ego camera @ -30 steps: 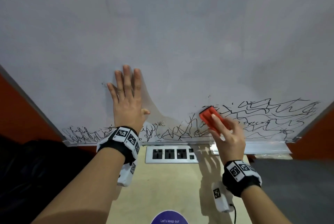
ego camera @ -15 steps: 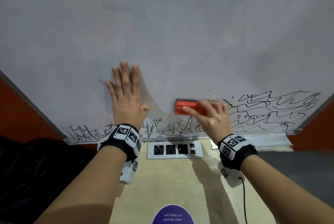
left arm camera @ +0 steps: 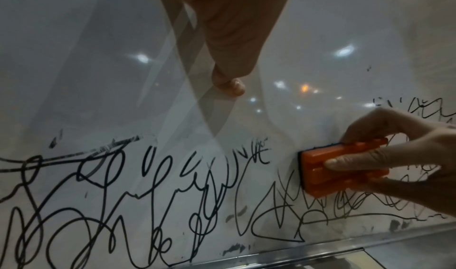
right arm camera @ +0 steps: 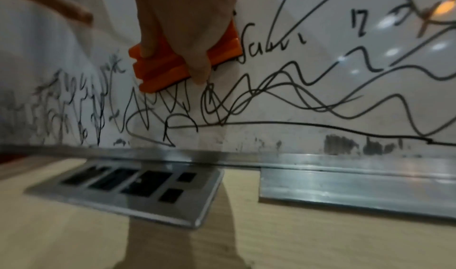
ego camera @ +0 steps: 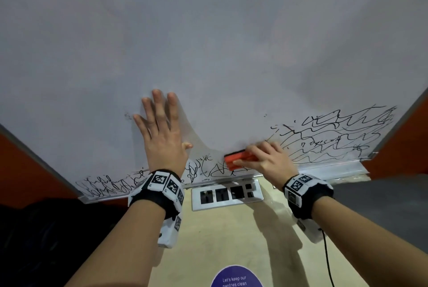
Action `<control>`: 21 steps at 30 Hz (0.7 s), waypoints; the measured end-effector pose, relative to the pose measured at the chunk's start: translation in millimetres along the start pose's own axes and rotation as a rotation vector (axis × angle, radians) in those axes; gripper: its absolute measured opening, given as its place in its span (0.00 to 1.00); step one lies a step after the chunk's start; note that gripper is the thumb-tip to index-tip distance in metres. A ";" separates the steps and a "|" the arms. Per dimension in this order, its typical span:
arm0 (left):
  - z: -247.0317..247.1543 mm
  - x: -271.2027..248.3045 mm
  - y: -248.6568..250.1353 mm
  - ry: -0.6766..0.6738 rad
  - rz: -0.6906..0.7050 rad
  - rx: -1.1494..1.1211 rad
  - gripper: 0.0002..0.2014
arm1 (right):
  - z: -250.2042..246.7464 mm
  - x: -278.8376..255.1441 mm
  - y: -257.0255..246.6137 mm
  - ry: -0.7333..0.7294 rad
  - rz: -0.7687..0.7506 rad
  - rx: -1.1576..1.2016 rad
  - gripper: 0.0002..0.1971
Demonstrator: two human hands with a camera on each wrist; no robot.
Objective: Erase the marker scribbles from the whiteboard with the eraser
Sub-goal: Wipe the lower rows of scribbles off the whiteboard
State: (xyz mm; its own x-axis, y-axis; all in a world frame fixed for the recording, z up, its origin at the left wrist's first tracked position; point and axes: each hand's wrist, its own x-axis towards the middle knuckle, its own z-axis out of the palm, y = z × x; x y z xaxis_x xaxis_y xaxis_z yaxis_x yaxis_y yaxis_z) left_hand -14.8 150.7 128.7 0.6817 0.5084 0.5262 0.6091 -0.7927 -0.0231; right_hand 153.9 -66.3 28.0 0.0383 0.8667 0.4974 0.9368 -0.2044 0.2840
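From the head view, the small orange plastic block eraser point(ego camera: 240, 159) sits low in the middle of the frame, pressed to the glossy white whiteboard point(ego camera: 208, 43) just above its bottom rail. The right hand point(ego camera: 266, 159) holds it, thumb along the near edge and fingers over the far one. The left hand point(ego camera: 162, 138) lies flat and spread on the board, left of centre. Black marker scribbles point(ego camera: 335, 138) fill the lower right and run along the bottom to the lower left; the rest of the board looks wiped.

The left wrist view shows the eraser point(left arm camera: 343, 167) at mid-right: a ribbed hard shell over a thin dark pad that meets the board. It looks light and stiff, best pinched by its long sides, as it is now. The sheen suggests a slick surface, so I'd expect it to glide and need steady pressure.

In the right wrist view, the eraser point(right arm camera: 182, 62) is upper centre, loops of ink below it. An aluminium tray rail point(right arm camera: 345, 181) crosses the frame, and a metal socket plate point(right arm camera: 128, 191) sits in the pale wood counter point(right arm camera: 320, 240) at lower left.
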 end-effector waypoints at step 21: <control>-15.6 -12.3 32.2 0.037 0.096 -0.048 0.74 | -67.8 24.6 71.4 0.334 0.235 -0.006 0.31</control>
State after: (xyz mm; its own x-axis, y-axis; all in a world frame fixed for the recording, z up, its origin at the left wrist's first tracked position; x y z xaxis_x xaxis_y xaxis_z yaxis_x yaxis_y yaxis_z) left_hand -9.9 113.7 134.8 0.7198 0.4173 0.5548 0.5210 -0.8529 -0.0344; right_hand 198.1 -90.4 116.0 0.1350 0.6009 0.7879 0.9140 -0.3825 0.1350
